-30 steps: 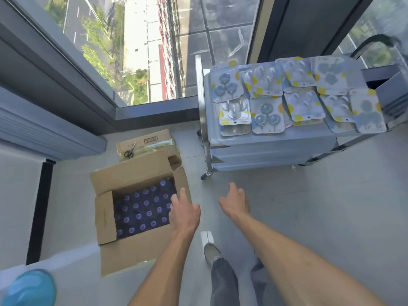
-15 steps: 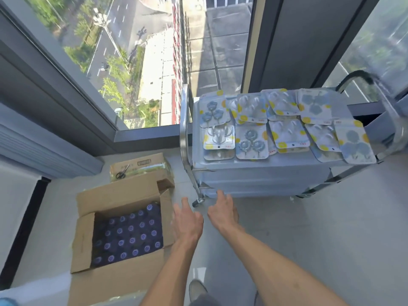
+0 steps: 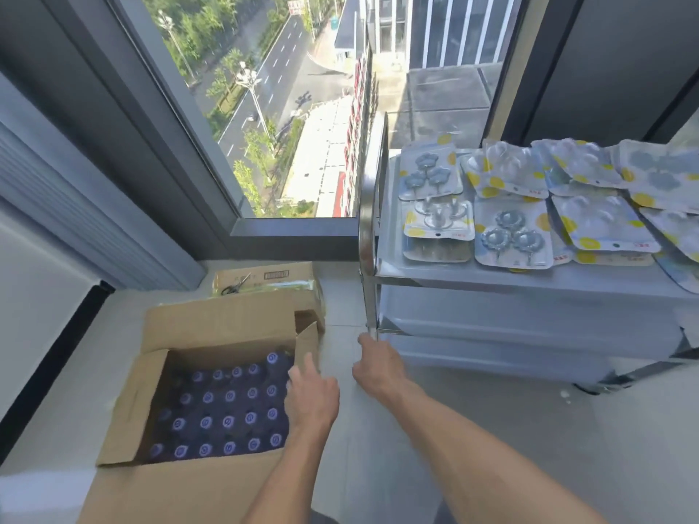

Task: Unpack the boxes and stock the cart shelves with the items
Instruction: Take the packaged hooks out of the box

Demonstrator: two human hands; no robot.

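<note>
An open cardboard box (image 3: pixel 212 330) stands on the floor at the lower left, packed with several dark bottles with purple caps (image 3: pixel 227 406). My left hand (image 3: pixel 312 397) hovers with relaxed fingers at the box's right edge, holding nothing. My right hand (image 3: pixel 374 366) reaches toward the metal cart's front left leg (image 3: pixel 372 308), fingers loose and empty. The cart's top shelf (image 3: pixel 491 276) carries several blister packs of hooks (image 3: pixel 510 236). Its lower shelves look bare.
A second, shut cardboard box (image 3: pixel 272 281) lies behind the open one with scissors (image 3: pixel 234 286) on top. A floor-to-ceiling window (image 3: pixel 295 126) runs behind the boxes and cart. Grey tiled floor (image 3: pixel 491 429) spreads to the right.
The view has moved closer to the box and cart. Both hands have advanced: the left now reaches the box's right edge, the right nears the cart's leg.
</note>
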